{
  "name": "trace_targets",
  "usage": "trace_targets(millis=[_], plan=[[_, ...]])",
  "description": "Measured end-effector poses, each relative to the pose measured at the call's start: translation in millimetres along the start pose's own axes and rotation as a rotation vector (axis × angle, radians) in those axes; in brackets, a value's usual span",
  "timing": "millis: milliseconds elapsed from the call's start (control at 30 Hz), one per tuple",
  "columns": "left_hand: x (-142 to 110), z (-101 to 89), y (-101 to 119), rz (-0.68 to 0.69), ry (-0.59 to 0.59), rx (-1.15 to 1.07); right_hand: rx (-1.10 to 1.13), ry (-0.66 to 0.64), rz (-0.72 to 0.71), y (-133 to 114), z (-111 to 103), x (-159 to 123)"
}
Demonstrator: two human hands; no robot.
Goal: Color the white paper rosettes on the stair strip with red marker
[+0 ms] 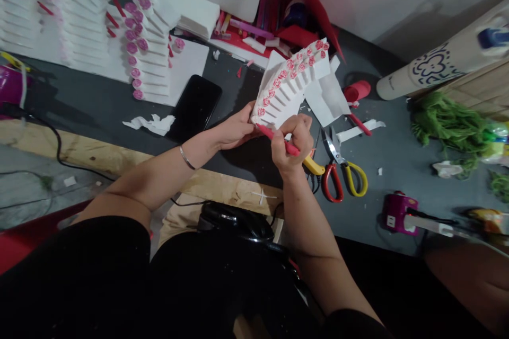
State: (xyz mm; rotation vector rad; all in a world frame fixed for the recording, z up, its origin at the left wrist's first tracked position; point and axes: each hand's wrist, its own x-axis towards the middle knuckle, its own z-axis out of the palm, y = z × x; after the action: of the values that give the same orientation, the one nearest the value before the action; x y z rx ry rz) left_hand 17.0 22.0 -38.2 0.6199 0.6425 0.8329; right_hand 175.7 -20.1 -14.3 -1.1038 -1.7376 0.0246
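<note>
Head view: white paper fan (284, 90) in left fingers (242, 123), red stick (276, 139) in right (288, 145).

Fairly bright, even indoor light, seemingly from overhead, no source in view. Soft shadows fell under the left hand (234, 127) and right hand (288, 145) onto the dark tabletop (382, 132), with a broad one on the wall (413, 21). Faint sheen on the black phone (194, 106). Wide-angle bending at the edges, white tube (433, 66) skewed. Dark clothing (79, 280) at bottom lost all detail. Focus okay, no obvious motion blur.
</note>
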Motion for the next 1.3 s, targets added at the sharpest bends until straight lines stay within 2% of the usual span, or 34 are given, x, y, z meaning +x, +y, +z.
trace_targets(millis=[167, 400, 733, 967, 1300], plan=[[-1.1, 4.4, 3.0, 0.000, 0.033, 0.010, -0.080, 0.055, -0.031, -2.2, 1.6, 1.5], [0.3, 3.8, 1.3, 0.036, 0.035, 0.002, 0.052, 0.104, -0.053, -3.7, 2.9, 5.5], [-0.2, 8.4, 0.4, 0.030, 0.091, 0.034, -0.074, 0.092, -0.015, -2.4, 5.2, 3.9], [-5.4, 15.0, 4.0, 0.022, 0.120, 0.087, 0.027, 0.099, -0.047, -2.2, 5.4, 4.1], [-2.7, 10.3, -1.5, 0.023, 0.123, 0.116, 0.034, 0.074, -0.036, -1.8, 3.0, 3.8]])
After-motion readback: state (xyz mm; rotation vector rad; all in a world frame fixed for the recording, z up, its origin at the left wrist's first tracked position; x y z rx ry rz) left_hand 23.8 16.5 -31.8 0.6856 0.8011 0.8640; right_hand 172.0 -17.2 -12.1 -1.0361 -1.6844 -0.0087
